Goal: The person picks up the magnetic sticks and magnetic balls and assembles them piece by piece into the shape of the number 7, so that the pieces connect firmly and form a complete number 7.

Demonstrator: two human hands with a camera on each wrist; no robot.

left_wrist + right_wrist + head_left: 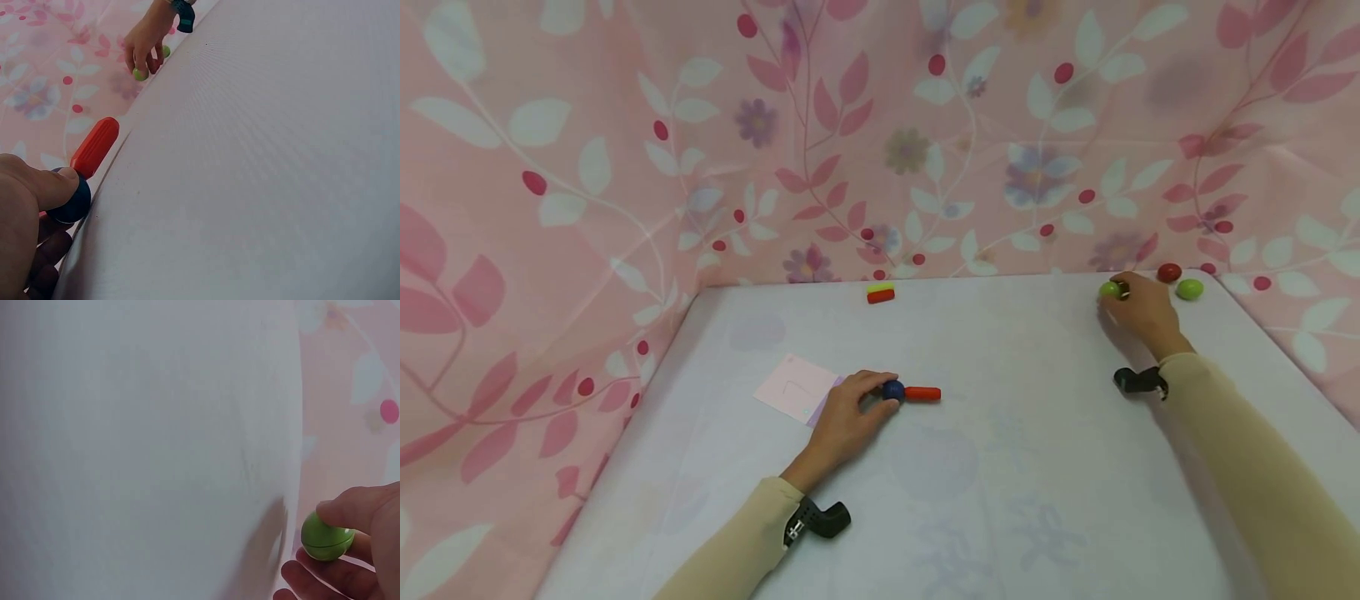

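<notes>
My left hand (850,419) pinches a dark blue ball (893,391) between thumb and fingers near the table's middle. A red ribbed stick (922,393) extends right from the ball; whether the two are joined I cannot tell. Toward the back right, my right hand (1141,310) holds a small green ball (326,537) with a thin seam around it, between thumb and fingers. Just right of that hand lie a second green ball (1190,289) and a dark red ball (1168,272).
A pale pink card (795,388) with a purple edge lies left of the left hand, partly covered by it. At the table's back edge sit a red stick (881,296) and a yellow-green stick (882,287). A floral curtain (850,167) borders the white tabletop (1000,517).
</notes>
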